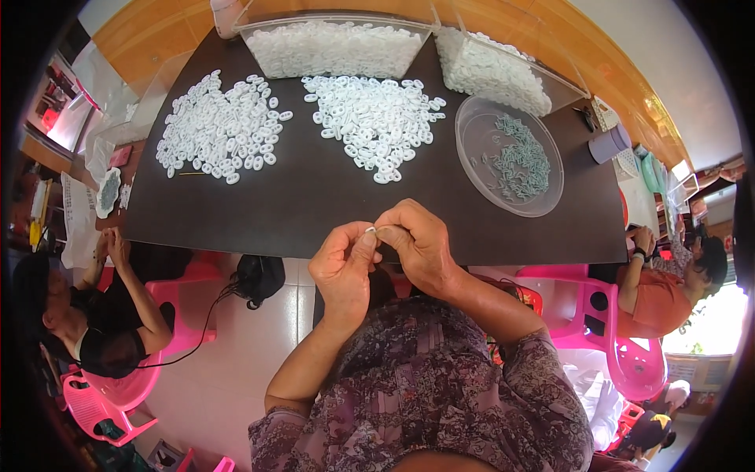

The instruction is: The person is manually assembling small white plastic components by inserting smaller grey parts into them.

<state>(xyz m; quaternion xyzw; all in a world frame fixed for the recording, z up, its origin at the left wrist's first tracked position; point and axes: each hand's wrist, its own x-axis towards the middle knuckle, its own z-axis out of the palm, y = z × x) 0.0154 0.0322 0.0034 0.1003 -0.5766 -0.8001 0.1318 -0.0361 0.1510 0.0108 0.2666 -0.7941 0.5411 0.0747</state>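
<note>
My left hand (347, 263) and my right hand (419, 245) meet at the near edge of the dark table. Both are closed, with thumbs and fingertips pinched together. A small white oval plastic piece (370, 229) shows between the left fingertips, and the right fingertips press against it. Whether a second part is in the pinch is hidden. Ahead of my hands lies a loose pile of white oval pieces with holes (377, 118); a similar pile of white pieces (220, 130) spreads to its left. On the right, a round clear tray (479, 175) holds many small grey-green parts (521, 161).
Two clear bins (267, 66) (450, 72) full of white pieces stand along the table's far side. A thin yellow stick (191, 174) lies below the left pile. A purple cup (609, 145) stands at right. People sit at left (118, 315) and right (653, 291) near pink chairs (578, 303).
</note>
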